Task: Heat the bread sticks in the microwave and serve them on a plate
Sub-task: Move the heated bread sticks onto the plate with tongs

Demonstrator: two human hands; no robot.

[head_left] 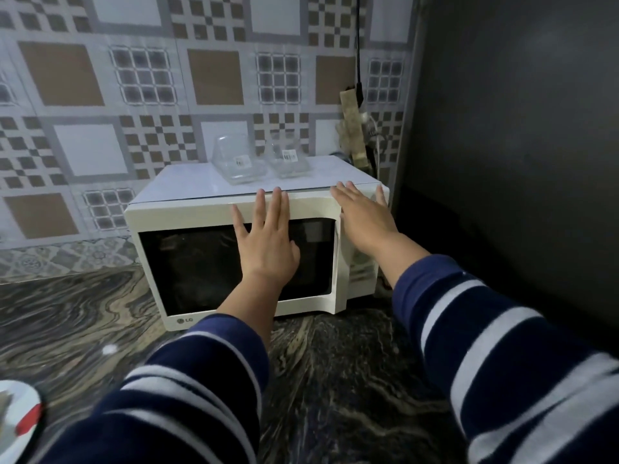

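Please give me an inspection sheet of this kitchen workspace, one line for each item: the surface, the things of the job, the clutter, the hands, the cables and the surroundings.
Surface: dark marbled stone counter; the microwave stands on it.
Job's things: white microwave, door closed, window dark; part of a white plate at the bottom left edge, its contents blurred. Bread sticks: nothing seen.
Clutter: two clear plastic containers with labels on top of the microwave.
Hands: left hand flat on the door, fingers straight; right hand open, over the control side.
Cables: black cable hangs down the wall to a socket area behind the microwave.
Surroundings: patterned tiled wall; dark panel on the right.
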